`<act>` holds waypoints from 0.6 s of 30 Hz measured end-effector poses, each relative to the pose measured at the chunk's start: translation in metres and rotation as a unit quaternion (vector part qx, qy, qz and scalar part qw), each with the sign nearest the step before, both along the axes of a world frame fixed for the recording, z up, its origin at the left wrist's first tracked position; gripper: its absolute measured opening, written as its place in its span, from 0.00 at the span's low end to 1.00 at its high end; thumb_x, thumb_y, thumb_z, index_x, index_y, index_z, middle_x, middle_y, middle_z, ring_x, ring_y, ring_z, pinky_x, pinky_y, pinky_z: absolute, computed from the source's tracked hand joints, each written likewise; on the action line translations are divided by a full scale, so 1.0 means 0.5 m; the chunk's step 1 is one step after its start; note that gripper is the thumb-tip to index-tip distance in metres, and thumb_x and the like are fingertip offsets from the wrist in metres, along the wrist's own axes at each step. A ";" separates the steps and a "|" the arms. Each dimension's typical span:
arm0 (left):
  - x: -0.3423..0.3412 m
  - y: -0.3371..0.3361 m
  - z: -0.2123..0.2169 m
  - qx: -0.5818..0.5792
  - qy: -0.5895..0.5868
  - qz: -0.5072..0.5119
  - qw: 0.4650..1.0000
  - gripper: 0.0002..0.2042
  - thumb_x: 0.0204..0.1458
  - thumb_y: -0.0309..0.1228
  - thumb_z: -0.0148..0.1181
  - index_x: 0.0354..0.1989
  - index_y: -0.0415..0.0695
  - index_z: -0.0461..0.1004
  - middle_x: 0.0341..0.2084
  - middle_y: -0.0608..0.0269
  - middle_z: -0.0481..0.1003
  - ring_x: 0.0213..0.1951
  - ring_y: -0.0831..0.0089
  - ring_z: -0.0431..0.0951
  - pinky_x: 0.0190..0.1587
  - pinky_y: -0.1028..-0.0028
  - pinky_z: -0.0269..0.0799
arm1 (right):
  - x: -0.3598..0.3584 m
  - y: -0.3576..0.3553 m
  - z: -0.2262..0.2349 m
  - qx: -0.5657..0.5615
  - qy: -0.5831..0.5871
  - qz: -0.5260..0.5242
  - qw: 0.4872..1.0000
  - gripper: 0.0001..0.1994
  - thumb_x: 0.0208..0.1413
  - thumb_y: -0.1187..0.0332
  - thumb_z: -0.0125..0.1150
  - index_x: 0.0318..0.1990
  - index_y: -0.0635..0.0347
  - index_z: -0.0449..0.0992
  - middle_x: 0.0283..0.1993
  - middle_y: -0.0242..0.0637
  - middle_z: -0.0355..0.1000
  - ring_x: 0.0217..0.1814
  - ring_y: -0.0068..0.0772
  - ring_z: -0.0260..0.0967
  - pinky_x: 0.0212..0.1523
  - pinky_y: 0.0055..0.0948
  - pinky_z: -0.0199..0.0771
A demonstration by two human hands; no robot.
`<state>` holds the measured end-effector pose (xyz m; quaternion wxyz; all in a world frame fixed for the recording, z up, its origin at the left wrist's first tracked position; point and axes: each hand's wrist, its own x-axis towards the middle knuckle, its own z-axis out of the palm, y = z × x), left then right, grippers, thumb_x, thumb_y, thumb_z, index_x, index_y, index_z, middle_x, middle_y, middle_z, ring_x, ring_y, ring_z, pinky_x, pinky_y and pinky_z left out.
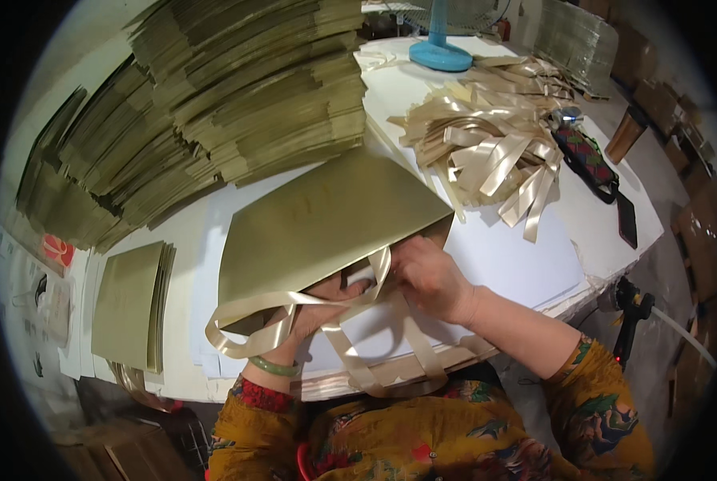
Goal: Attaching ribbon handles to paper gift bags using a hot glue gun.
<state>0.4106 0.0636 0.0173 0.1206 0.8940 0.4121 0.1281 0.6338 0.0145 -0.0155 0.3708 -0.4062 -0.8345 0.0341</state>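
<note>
A gold paper bag lies tilted on the table in front of me, its mouth toward me. Cream satin ribbon handles loop out of the mouth, and one loop hangs toward my lap. My left hand reaches into the mouth from below; its thumb shows, while most of its fingers are hidden by the bag and ribbon. At the right part of the mouth is my right hand, fingers curled closed against the bag's edge beside a ribbon strand. What its fingertips hold is hidden.
A small stack of gold bags stands at the left, and tall piles of them fill the back left. A heap of cut ribbons lies at the back right, near a blue fan base, a patterned pouch and a brown cup.
</note>
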 end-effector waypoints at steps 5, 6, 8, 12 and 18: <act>0.007 -0.021 -0.079 0.000 -0.121 -0.075 0.990 0.24 0.51 0.36 0.58 0.54 0.35 0.68 0.43 0.39 0.73 0.44 0.48 0.75 0.48 0.59 0.71 | -0.014 -0.009 0.019 -0.002 -0.136 -0.051 0.989 0.08 0.43 0.72 0.56 0.30 0.64 0.78 0.41 0.42 0.73 0.48 0.44 0.68 0.50 0.36 0.65; 0.006 -0.016 -0.111 0.028 -0.108 -0.084 0.990 0.23 0.52 0.35 0.56 0.54 0.33 0.67 0.39 0.38 0.74 0.41 0.46 0.76 0.47 0.58 0.72 | -0.018 -0.010 0.023 0.008 -0.138 -0.054 0.989 0.08 0.43 0.72 0.56 0.30 0.64 0.78 0.41 0.42 0.73 0.48 0.44 0.68 0.50 0.36 0.65; 0.051 -0.046 -0.003 -0.185 0.034 -0.012 0.982 0.17 0.50 0.33 0.51 0.43 0.32 0.66 0.36 0.32 0.72 0.41 0.45 0.76 0.44 0.53 0.70 | 0.000 -0.007 0.023 -0.007 -0.231 -0.081 0.969 0.07 0.41 0.73 0.56 0.28 0.63 0.78 0.40 0.44 0.74 0.48 0.46 0.69 0.53 0.36 0.64; 0.032 -0.076 -0.015 0.006 0.122 -0.057 0.991 0.15 0.55 0.36 0.51 0.40 0.34 0.68 0.38 0.40 0.69 0.40 0.46 0.74 0.47 0.54 0.70 | -0.001 0.011 0.111 -0.089 -0.309 0.057 0.945 0.06 0.37 0.76 0.58 0.27 0.62 0.78 0.33 0.47 0.76 0.40 0.48 0.74 0.42 0.40 0.72; 0.044 -0.090 -0.010 0.155 0.210 -0.158 0.952 0.16 0.51 0.33 0.52 0.40 0.30 0.72 0.40 0.40 0.69 0.43 0.47 0.73 0.47 0.55 0.70 | 0.062 0.072 0.055 -0.041 -0.279 0.148 0.948 0.04 0.37 0.75 0.60 0.25 0.62 0.79 0.27 0.44 0.75 0.36 0.48 0.75 0.41 0.40 0.75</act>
